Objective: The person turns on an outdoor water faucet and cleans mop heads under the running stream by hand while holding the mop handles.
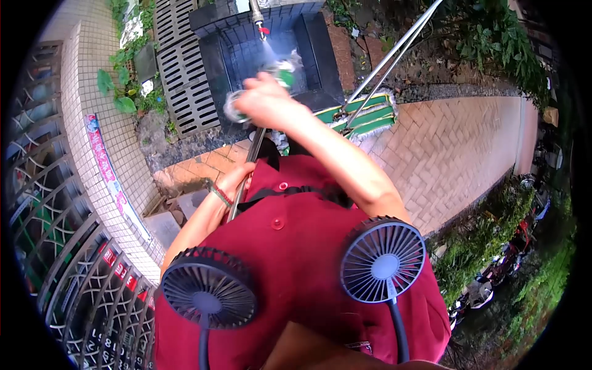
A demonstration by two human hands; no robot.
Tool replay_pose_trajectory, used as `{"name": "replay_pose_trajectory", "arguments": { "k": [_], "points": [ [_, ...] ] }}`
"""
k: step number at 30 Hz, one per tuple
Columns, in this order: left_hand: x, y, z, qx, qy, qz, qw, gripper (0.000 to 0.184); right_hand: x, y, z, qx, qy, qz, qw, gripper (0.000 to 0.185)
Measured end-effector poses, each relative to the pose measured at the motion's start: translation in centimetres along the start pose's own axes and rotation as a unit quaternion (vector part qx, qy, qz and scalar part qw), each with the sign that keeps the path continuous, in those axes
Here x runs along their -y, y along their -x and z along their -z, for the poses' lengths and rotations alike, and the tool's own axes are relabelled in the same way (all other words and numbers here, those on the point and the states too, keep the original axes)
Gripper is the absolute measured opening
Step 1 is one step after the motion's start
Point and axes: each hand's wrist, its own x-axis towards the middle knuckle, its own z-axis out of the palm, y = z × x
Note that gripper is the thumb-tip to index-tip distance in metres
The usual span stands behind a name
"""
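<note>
Water sprays from a tap [259,26] with a red handle into a dark tiled basin [310,46]. Below the spray my right hand [265,102] is closed on a mop head [285,75], green with whitish fringe, blurred by motion. My left hand [242,176] is wrapped round a metal mop pole [254,147] close to my body, a beaded bracelet on its wrist. The pole runs up toward the mop head beneath my right hand. To the right of the basin lies a second green flat mop [367,117] on the ground.
Two silvery poles [394,58] slant up to the right from the flat mop. A slotted drain grate [185,68] lies left of the basin, beside a tiled wall [77,105]. Brick paving [456,148] stretches right. Two small fans [383,265] hang before my chest.
</note>
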Motion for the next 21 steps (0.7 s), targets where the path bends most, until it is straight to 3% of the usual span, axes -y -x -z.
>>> {"name": "replay_pose_trajectory", "arguments": {
  "k": [7,9,10,17,21],
  "points": [
    [0.6,2.1,-0.3,-0.053,0.106,0.037,0.992,0.022,6.4,-8.7,-3.2,0.146,0.037,0.134,0.979,0.012],
    [1.0,2.4,-0.3,-0.05,0.12,0.034,0.991,0.022,7.6,-9.0,-4.0,0.141,0.05,0.165,0.975,0.013],
    [0.5,3.1,-0.6,0.004,0.14,0.017,0.99,0.019,8.1,-9.4,-4.5,0.149,0.051,0.184,0.97,0.014],
    [1.3,3.0,0.1,-0.028,0.168,-0.006,0.985,0.013,10.4,-10.8,-5.6,0.192,0.08,0.251,0.945,0.016],
    [2.6,2.3,1.1,-0.038,0.151,-0.01,0.988,0.013,11.6,-10.5,-6.5,0.171,0.09,0.232,0.953,0.018]
  ]
}}
